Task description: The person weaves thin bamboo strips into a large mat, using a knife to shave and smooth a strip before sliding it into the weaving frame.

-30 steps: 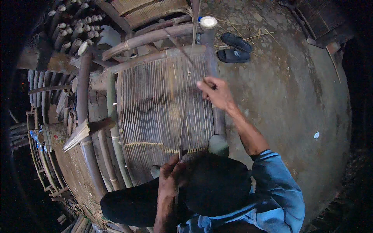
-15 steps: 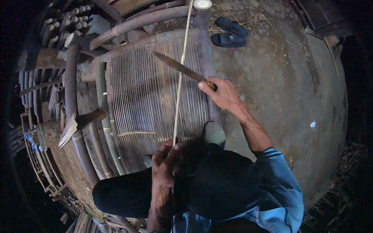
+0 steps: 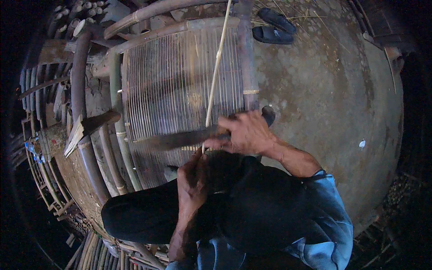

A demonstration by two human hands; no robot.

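A long pale bamboo strip (image 3: 217, 67) runs from the top of the view down to my left hand (image 3: 193, 175), whose fingers are closed on its near end. My right hand (image 3: 249, 132) grips a long knife by the handle, close above the left hand. The knife's dark blade (image 3: 173, 140) points left, smeared by motion, and crosses over the strip near its held end. Whether the edge touches the strip I cannot tell. Under both lies a slatted bamboo bench (image 3: 157, 90), just beyond my knees.
Bamboo poles (image 3: 81, 76) frame the bench on the left, with a split bamboo piece (image 3: 92, 128) jutting out there. Cut bamboo tubes (image 3: 87, 9) are heaped at the far left. Dark sandals (image 3: 273, 33) lie on the bare floor (image 3: 324, 117) to the right.
My right hand has brought the knife toward me, down along the strip to just above my left hand. The left hand has kept its hold, and the view has shifted slightly.
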